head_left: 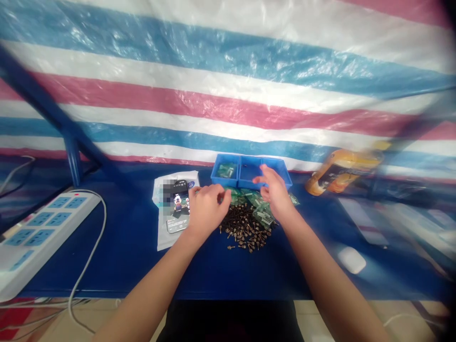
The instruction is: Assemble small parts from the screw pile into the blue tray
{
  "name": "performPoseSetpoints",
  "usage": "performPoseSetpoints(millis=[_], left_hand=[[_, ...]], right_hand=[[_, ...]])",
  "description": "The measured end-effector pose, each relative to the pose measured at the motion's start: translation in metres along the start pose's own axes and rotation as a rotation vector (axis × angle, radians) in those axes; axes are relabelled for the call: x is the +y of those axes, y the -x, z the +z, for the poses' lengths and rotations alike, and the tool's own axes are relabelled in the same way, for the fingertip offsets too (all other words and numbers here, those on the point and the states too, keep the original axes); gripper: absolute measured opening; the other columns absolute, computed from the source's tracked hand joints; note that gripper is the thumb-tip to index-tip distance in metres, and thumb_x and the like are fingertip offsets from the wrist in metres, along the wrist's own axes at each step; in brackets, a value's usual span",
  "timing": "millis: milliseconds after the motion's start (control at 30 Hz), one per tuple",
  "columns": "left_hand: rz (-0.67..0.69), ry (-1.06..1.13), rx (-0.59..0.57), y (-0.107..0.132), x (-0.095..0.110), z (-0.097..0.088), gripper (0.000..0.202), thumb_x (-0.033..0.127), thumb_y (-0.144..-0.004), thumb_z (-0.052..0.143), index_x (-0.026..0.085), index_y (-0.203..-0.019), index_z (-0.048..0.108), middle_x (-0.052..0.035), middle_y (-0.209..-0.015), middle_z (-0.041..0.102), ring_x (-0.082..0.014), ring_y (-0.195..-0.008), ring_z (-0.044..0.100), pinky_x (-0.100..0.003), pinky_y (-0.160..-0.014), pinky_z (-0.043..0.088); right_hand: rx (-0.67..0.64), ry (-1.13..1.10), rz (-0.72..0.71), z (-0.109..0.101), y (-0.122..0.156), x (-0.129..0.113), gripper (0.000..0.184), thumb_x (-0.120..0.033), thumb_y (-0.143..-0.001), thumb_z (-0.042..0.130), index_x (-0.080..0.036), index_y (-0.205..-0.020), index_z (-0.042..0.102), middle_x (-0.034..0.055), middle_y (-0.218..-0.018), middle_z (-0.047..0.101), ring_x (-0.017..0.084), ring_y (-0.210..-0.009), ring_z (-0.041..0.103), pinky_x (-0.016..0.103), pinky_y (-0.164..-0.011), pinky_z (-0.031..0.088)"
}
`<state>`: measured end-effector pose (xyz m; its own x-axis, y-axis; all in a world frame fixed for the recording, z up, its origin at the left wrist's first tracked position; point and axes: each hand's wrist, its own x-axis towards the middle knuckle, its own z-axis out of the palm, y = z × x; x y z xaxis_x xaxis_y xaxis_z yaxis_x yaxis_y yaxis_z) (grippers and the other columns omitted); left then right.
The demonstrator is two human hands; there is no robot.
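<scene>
two hands: we saw the left hand (208, 209) and the right hand (274, 194) over the table (142, 266).
left grip: its fingers were curled at the edge of the brown parts (245, 230); we could not tell whether they pinched one.
right grip: it was released, with the fingers loosely spread above the green boards (257, 205), just in front of the tray (249, 183).
doing it well: we judged that fingertips should lift one piece at a time and keep the heap from scattering.
counts: one tray with two compartments, a few boards in the left one; one phone (177, 206) on one white bag (164, 240); one power strip (39, 230); one bottle (340, 176) lying down; brown parts too many to count.
</scene>
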<state>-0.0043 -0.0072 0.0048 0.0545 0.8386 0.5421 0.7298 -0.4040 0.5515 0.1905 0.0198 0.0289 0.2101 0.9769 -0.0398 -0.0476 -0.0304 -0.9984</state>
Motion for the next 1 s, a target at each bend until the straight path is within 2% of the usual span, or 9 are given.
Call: performPoseSetpoints(millis=[67,167,267,400,467,633,733,867,1000], left_hand=[[0.008,-0.127,0.041,0.004,0.002,0.004,0.030,0.039,-0.085,0.064,0.020,-0.062,0.057,-0.0040,-0.063,0.063,-0.0245,-0.075,0.055,-0.052,-0.102,0.025],[0.009,-0.186,0.039,0.009,0.004,0.007,0.029,0.041,-0.083,0.066,0.021,-0.063,0.059,-0.0077,-0.068,0.067,-0.0318,-0.088,0.055,-0.061,-0.107,0.011],[0.010,-0.150,-0.002,0.011,0.005,0.009,0.027,0.041,-0.083,0.067,0.022,-0.065,0.061,-0.0080,-0.068,0.067,-0.0326,-0.090,0.053,-0.062,-0.107,0.011],[0.016,-0.130,-0.052,0.011,0.004,0.012,0.024,0.039,-0.084,0.066,0.022,-0.068,0.062,-0.0077,-0.069,0.068,-0.0335,-0.094,0.053,-0.062,-0.107,0.011],[0.027,-0.123,-0.078,0.011,0.004,0.014,0.022,0.038,-0.085,0.066,0.022,-0.071,0.063,-0.0072,-0.072,0.070,-0.0343,-0.098,0.054,-0.062,-0.107,0.010],[0.057,-0.107,-0.126,0.011,0.008,0.015,0.018,0.036,-0.089,0.062,0.023,-0.076,0.065,-0.0057,-0.081,0.073,-0.0325,-0.107,0.055,-0.060,-0.108,0.013],[0.054,-0.123,-0.137,0.009,0.008,0.014,0.016,0.033,-0.090,0.060,0.024,-0.078,0.066,-0.0040,-0.084,0.074,-0.0304,-0.108,0.056,-0.058,-0.108,0.017],[0.057,-0.120,-0.094,0.005,0.005,0.012,0.013,0.031,-0.089,0.062,0.024,-0.081,0.067,-0.0035,-0.083,0.075,-0.0297,-0.105,0.058,-0.056,-0.106,0.022],[0.135,0.017,-0.084,0.002,0.005,0.008,0.016,0.033,-0.092,0.059,0.022,-0.085,0.068,-0.0038,-0.088,0.072,-0.0243,-0.096,0.060,-0.044,-0.097,0.039]], right_hand=[[0.060,0.012,-0.025,-0.012,0.001,0.007,0.055,-0.064,-0.077,0.067,-0.023,-0.114,0.061,-0.0024,-0.069,0.061,0.006,-0.040,0.027,0.025,-0.038,0.017],[0.071,0.063,-0.105,-0.031,0.003,0.016,0.046,-0.058,-0.080,0.066,-0.020,-0.105,0.065,-0.0032,-0.066,0.056,0.006,-0.043,0.030,0.024,-0.041,0.021],[0.011,0.280,-0.234,-0.042,0.006,0.018,0.038,-0.053,-0.085,0.062,-0.020,-0.102,0.068,0.0009,-0.072,0.060,0.012,-0.054,0.045,0.026,-0.049,0.034],[-0.097,0.802,-0.423,-0.047,0.015,0.018,0.023,-0.042,-0.082,0.066,-0.024,-0.094,0.071,0.0065,-0.094,0.064,0.022,-0.085,0.059,0.033,-0.071,0.043],[-0.196,0.980,-0.409,-0.049,0.022,0.018,0.021,-0.039,-0.078,0.070,-0.026,-0.094,0.069,0.0065,-0.095,0.063,0.026,-0.093,0.059,0.034,-0.074,0.042],[-0.419,1.170,-0.340,-0.050,0.035,0.018,0.042,-0.032,-0.076,0.069,-0.027,-0.116,0.061,0.0079,-0.105,0.063,0.028,-0.094,0.059,0.034,-0.072,0.041],[-0.454,1.192,-0.349,-0.050,0.033,0.019,0.037,-0.024,-0.080,0.061,-0.026,-0.117,0.060,0.0080,-0.109,0.064,0.027,-0.098,0.061,0.036,-0.078,0.044],[-0.541,1.014,-0.405,-0.054,0.022,0.021,0.031,-0.020,-0.086,0.055,-0.026,-0.115,0.063,0.0062,-0.114,0.067,0.025,-0.104,0.062,0.038,-0.088,0.046],[-0.428,0.774,-0.341,-0.058,0.016,0.013,0.026,-0.027,-0.087,0.059,-0.025,-0.111,0.069,0.0045,-0.103,0.070,0.021,-0.088,0.064,0.035,-0.082,0.049]])
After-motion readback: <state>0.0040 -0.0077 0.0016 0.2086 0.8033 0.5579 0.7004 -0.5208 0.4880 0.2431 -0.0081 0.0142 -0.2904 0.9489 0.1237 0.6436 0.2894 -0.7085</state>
